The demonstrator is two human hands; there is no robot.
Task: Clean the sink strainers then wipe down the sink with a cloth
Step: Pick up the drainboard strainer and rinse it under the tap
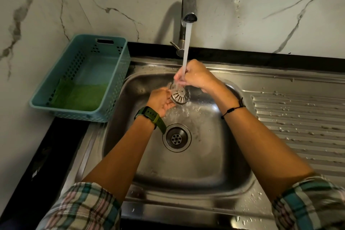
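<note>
- marble-veined wall behind a steel sink (214,170) set in a dark counter, with a ribbed draining board (298,117) on the right beaded with drops
- tap (189,2) is running, its stream falling straight onto the strainer (178,96), which is held above the basin, up and behind the open drain (176,137)
- left hand (161,102) cradles the strainer from below and the side, fingers curled loosely round its rim, slotted dome turned toward the camera
- right hand (196,76) is bunched above it, fingertips pinched down onto the strainer's upper part right where the water lands; exactly what they grip is blurred by the stream
- to do this rinse well, i'd judge: turn the strainer slowly so each slot passes under the flow, rub the slots with a fingertip, then flip it so water pushes through from the inside too
- keep a firm hold on the rim, as wet metal will likely be slippery and the drain below stands open
- green cloth (80,97) lies in the teal basket (119,73) on the counter to the left, well apart from both hands, ready for the wiping that is not yet begun
</note>
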